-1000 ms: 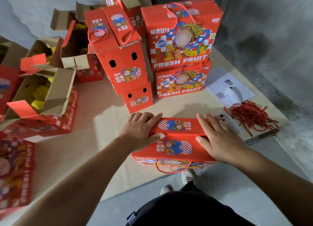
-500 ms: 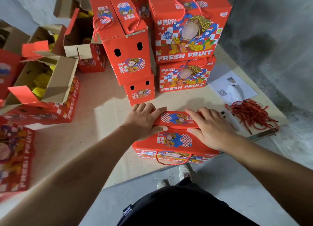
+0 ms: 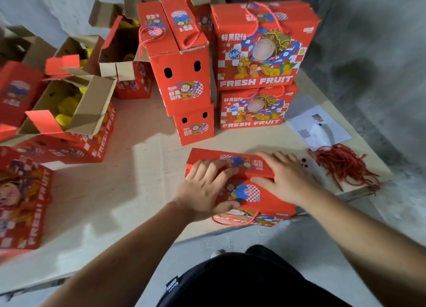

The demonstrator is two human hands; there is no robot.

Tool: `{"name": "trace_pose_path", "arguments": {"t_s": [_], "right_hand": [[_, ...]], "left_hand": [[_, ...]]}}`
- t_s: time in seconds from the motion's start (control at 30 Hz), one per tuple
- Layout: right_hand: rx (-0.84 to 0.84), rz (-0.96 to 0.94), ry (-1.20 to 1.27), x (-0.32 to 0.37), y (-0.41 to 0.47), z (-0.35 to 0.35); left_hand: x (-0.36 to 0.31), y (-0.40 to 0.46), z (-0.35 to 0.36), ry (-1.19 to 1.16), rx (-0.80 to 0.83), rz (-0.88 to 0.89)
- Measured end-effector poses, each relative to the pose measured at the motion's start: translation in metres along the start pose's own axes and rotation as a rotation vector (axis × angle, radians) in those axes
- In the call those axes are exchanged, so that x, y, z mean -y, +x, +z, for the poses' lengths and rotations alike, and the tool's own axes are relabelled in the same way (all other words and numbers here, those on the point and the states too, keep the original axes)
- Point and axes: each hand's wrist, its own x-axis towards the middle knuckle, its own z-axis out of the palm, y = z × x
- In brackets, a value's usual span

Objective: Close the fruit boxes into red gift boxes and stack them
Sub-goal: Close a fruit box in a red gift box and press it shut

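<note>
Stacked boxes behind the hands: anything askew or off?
Yes. The narrow stack's upper box tilts and overhangs the smaller box beneath. The right stack sits squarer. On the left, an open box has its flaps up, with yellow fruit showing.

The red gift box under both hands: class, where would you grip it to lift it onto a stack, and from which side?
Probably by the two short ends of the gift box, a hand coming in from each side. It lies flat and wide; its rope handle hangs off the near edge.

Red gift box (image 3: 258, 198) with blue-and-white checkered print; red cords (image 3: 343, 166); yellow fruit (image 3: 63, 119).
</note>
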Motion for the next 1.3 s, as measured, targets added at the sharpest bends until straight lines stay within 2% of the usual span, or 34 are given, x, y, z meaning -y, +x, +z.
{"name": "trace_pose_path", "arguments": {"t_s": [0.07, 0.17, 0.27, 0.37, 0.43, 0.5, 0.57, 0.6, 0.7, 0.73, 0.77, 0.83, 0.93, 1.07, 1.13, 1.23, 1.3], "right_hand": [[0.009, 0.013, -0.07, 0.0, 0.0, 0.007], [0.144, 0.039, -0.067, -0.006, 0.013, 0.0], [0.293, 0.009, -0.017, -0.01, 0.019, -0.01], [0.299, 0.011, 0.081, -0.02, 0.014, -0.023], [0.312, 0.103, 0.189, -0.025, 0.011, -0.029], [0.34, 0.218, 0.319, -0.024, 0.005, -0.031], [0.333, 0.293, 0.488, -0.017, -0.004, -0.029], [0.326, 0.307, 0.582, -0.012, -0.01, -0.028], [0.434, 0.346, 0.891, 0.004, -0.034, -0.026], [0.517, 0.377, 0.966, 0.009, -0.041, -0.027], [0.581, 0.404, 1.01, 0.012, -0.045, -0.029], [0.628, 0.429, 1.079, 0.012, -0.049, -0.03], [0.541, 0.428, 1.232, 0.01, -0.047, -0.038], [0.158, 0.389, 1.213, 0.012, -0.044, -0.034], [0.047, 0.258, 1.171, 0.02, -0.046, -0.028], [0.02, 0.032, 0.88, 0.031, -0.046, -0.012], [0.033, 0.026, 0.78, 0.038, -0.041, -0.002]], "left_hand": [[0.0, 0.003, -0.001, 0.013, 0.069, -0.035], [-0.001, 0.006, 0.002, 0.013, 0.093, -0.055], [-0.003, 0.004, 0.004, 0.016, 0.053, -0.04], [0.005, 0.002, 0.002, 0.049, -0.036, 0.078], [0.013, 0.01, -0.002, 0.127, -0.072, 0.066], [0.013, 0.019, -0.004, 0.179, -0.056, -0.111], [0.003, 0.025, -0.003, 0.111, -0.031, -0.425], [-0.007, 0.026, -0.002, -0.023, -0.037, -0.598], [-0.049, 0.038, -0.004, -0.771, -0.088, -1.097], [-0.065, 0.041, -0.006, -0.942, -0.078, -1.162], [-0.078, 0.044, -0.009, -0.995, -0.032, -1.163], [-0.092, 0.044, -0.013, -0.866, 0.109, -1.13], [-0.091, 0.038, -0.022, -0.732, 0.218, -1.074], [-0.097, 0.037, -0.019, -0.633, 0.181, -0.954], [-0.099, 0.037, -0.02, -0.796, 0.054, -0.994], [-0.09, 0.029, -0.024, -1.302, -0.216, -1.084], [-0.079, 0.021, -0.027, -1.49, -0.264, -1.13]]}}
